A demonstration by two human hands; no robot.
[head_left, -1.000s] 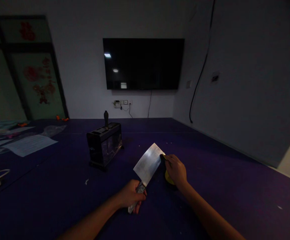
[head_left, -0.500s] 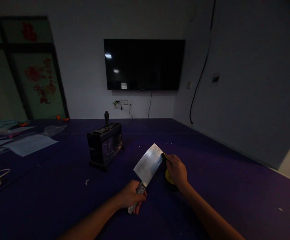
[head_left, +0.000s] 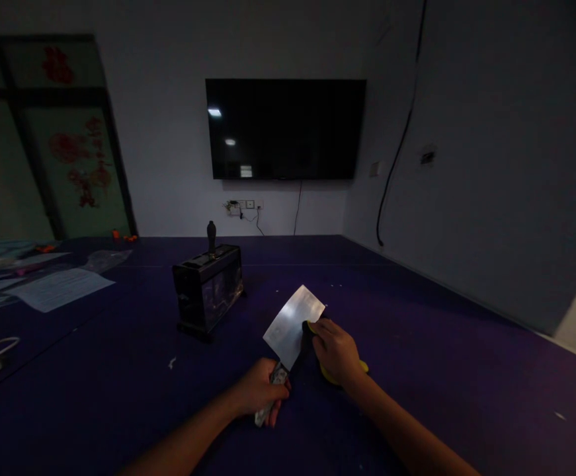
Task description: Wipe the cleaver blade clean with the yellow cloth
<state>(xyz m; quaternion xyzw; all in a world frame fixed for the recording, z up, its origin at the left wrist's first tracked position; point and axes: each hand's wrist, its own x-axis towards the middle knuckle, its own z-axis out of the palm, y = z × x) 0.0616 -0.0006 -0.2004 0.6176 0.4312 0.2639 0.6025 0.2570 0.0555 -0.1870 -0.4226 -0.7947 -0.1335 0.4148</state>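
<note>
The broad, rectangular silver metal cleaver [head_left: 291, 320] is in front of me, near the middle of the dark purple tabletop [head_left: 446, 377], its blade slanting away toward the far right; whether it touches the surface I cannot tell. My left hand [head_left: 260, 390] is wrapped around its mottled grey handle [head_left: 278, 375], fingers well behind the blade, presumably to keep it steady and my skin off the edge. My right hand [head_left: 337, 352] is closed on a black-and-yellow tool [head_left: 329, 375], mostly hidden by my palm, its dark tip at the blade's right edge; that grasp seems meant to keep some of the tool between fingers and metal. Left and farther off stands a black box-shaped knife holder with a clear side [head_left: 188, 297], a dark upright handle [head_left: 211, 237] rising from its top, likely for easy reach. White printed papers [head_left: 62, 289] lie at far left.
</note>
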